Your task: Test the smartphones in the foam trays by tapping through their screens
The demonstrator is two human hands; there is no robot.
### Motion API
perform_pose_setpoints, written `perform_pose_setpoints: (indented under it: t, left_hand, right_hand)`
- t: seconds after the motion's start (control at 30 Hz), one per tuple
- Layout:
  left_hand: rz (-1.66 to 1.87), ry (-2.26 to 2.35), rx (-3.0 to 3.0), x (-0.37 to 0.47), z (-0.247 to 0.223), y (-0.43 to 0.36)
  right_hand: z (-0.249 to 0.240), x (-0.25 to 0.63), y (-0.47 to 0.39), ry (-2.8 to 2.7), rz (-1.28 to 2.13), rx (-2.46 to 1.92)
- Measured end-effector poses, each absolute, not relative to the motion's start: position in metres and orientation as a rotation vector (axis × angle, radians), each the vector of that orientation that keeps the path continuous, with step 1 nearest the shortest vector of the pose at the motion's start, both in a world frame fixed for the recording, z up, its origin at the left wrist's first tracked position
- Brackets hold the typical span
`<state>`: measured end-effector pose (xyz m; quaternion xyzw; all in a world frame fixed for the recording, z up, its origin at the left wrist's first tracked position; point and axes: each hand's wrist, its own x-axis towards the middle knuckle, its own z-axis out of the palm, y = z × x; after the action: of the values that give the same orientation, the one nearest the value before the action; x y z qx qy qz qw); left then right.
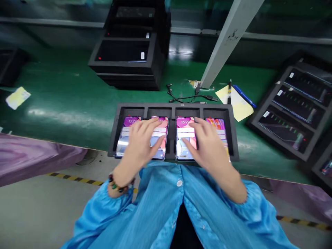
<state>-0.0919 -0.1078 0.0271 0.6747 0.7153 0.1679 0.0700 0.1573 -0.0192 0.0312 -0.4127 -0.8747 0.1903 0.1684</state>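
Observation:
A black foam tray (171, 106) with four compartments lies at the green bench's front edge. Each compartment bears a lit phone: the far-left phone (123, 142), the second phone (162, 152), the third phone (183, 154) and the far-right phone (221, 133). My left hand (141, 140) is over the two left phones, its fingers spread and its thumb over the second one. Over the two right phones is my right hand (207, 143), fingers apart, thumb over the third screen. Neither hand grips anything; whether the fingertips touch the screens I cannot tell.
Stacked black trays (127, 69) stand behind on the left. Black cables (184, 99), a metal post (228, 41), yellow paper (240, 107) and a blue pen (244, 96) are behind the tray. Another phone tray (261, 133) lies at right; a yellow note (18, 98) at left.

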Motion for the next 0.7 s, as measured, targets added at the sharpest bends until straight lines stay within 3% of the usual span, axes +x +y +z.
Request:
perform_pose_setpoints:
  t: [0.1,0.23,0.37,0.5,0.7]
  left_hand:
    - [0.626,2.150,2.045,-0.145,0.032,-0.145]
    - [0.470,2.259,1.931,-0.192,0.030,-0.181]
    - [0.483,2.368,1.944,-0.180,0.020,-0.173]
    - [0.505,1.848,2.164,-0.151,0.015,-0.144]
    - [0.350,1.961,2.110,-0.159,0.027,-0.101]
  right_hand:
    - [0.021,0.241,-0.024,-2.239,0.521,-1.086]
    - [0.005,0.299,-0.025,-2.381,0.641,-1.137]
    - [0.001,0.257,-0.014,-2.448,0.563,-1.212]
    - [0.007,0.203,0.003,-2.717,0.872,-0.716]
    - [0.008,0.232,0.042,-2.389,0.592,-1.194]
